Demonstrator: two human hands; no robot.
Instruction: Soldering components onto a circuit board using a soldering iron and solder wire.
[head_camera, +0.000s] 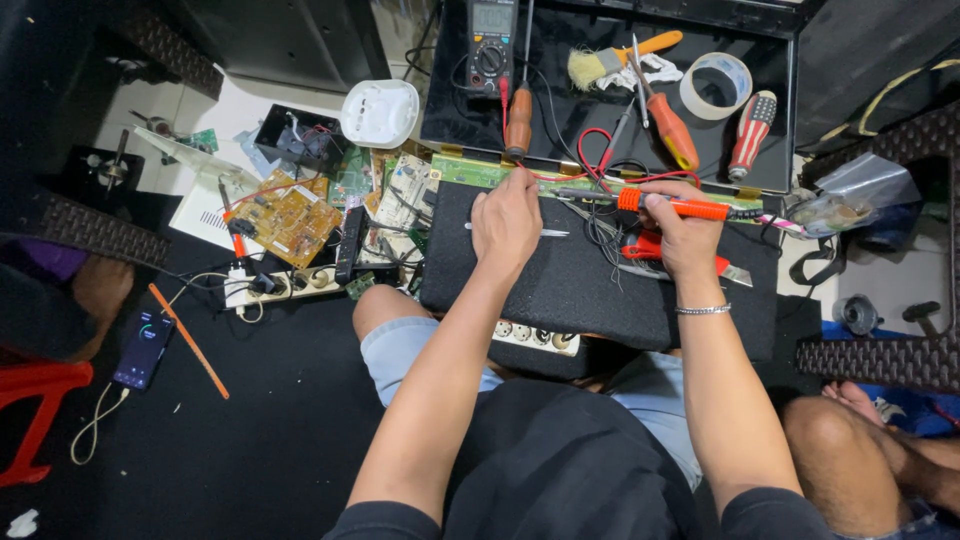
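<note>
I see the right hand (688, 235) closed around an orange-handled soldering iron (672, 205), tip pointing left over the long green circuit strip (480, 172) at the far edge of a black padded block (580, 290). The left hand (507, 222) rests curled on that strip, just left of the tip; whether it grips anything, I cannot tell.

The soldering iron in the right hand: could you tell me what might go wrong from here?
1. The soldering iron in the right hand works among loose red and black wires; the tip could scorch them.
2. The left hand rests close to the tip on the green board strip, so a slip might burn the fingers.
</note>
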